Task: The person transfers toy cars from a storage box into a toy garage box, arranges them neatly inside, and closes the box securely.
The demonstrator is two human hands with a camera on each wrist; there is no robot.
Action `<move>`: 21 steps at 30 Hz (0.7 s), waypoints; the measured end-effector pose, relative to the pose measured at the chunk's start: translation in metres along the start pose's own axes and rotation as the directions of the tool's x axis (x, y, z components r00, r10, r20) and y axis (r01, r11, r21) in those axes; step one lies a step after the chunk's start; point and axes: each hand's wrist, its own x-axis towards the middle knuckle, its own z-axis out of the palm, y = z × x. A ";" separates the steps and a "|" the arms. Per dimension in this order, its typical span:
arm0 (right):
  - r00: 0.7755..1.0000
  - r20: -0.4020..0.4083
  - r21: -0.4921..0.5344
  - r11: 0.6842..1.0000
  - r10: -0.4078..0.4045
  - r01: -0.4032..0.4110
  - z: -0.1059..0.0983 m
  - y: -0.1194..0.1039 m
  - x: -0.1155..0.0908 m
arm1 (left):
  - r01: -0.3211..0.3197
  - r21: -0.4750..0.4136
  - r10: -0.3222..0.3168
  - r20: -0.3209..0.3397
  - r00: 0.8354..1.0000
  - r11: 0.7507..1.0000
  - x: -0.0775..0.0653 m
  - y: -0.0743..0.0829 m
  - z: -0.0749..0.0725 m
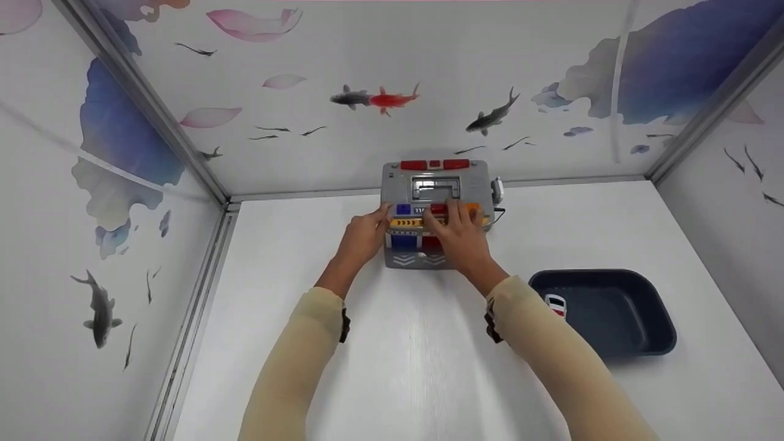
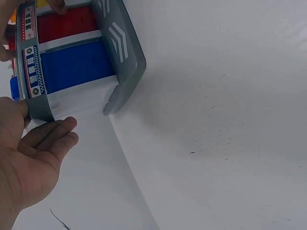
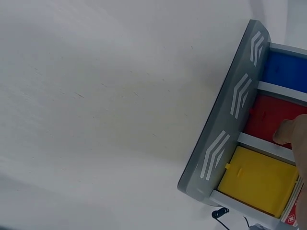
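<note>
A grey toy garage (image 1: 437,174) stands against the back wall, with blue, red and yellow doors (image 3: 259,181) in its front. My left hand (image 1: 364,237) holds its left front corner; in the left wrist view the thumb lies at the roof edge and the other fingers (image 2: 62,136) beside the white side wall. My right hand (image 1: 462,239) is spread over the roof's front edge, fingertips among the coloured buttons. One right-hand finger (image 3: 288,130) touches the red door (image 3: 268,117). The hand partly hides the buttons and that door.
A dark blue-grey tray (image 1: 658,318) stands at the right of the white table (image 1: 392,367), with a small white and red toy car (image 1: 556,304) inside, partly behind my right sleeve. White patterned panels (image 1: 275,153) enclose the table. A dark cord (image 3: 220,213) hangs at the garage's right side.
</note>
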 end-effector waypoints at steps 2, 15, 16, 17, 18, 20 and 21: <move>1.000 -0.006 -0.002 1.000 -0.012 0.012 -0.002 0.001 -0.002 | -0.005 0.005 0.005 -0.002 1.000 1.000 0.000 0.000 0.000; 0.996 -0.026 0.010 0.996 -0.090 0.090 -0.022 -0.001 0.001 | 0.003 0.017 -0.003 0.002 1.000 1.000 0.002 0.004 -0.004; 0.993 -0.031 0.003 0.994 -0.110 0.110 -0.023 -0.003 0.002 | 0.004 0.014 -0.004 0.002 1.000 1.000 0.001 0.004 -0.004; 0.991 -0.031 -0.012 0.991 -0.132 0.131 -0.024 -0.005 0.003 | 0.004 0.015 -0.004 0.003 1.000 1.000 0.001 0.003 -0.003; 0.988 -0.029 -0.026 0.988 -0.152 0.152 -0.025 -0.007 0.004 | 0.002 0.016 -0.002 0.004 1.000 1.000 0.000 0.003 -0.003; 0.982 -0.021 -0.046 0.981 -0.190 0.189 -0.026 -0.012 0.004 | -0.005 0.016 0.005 0.008 1.000 1.000 -0.001 0.002 -0.003; 0.978 -0.016 -0.053 0.977 -0.209 0.208 -0.027 -0.014 0.004 | -0.011 0.016 0.010 0.009 1.000 1.000 -0.002 0.002 -0.002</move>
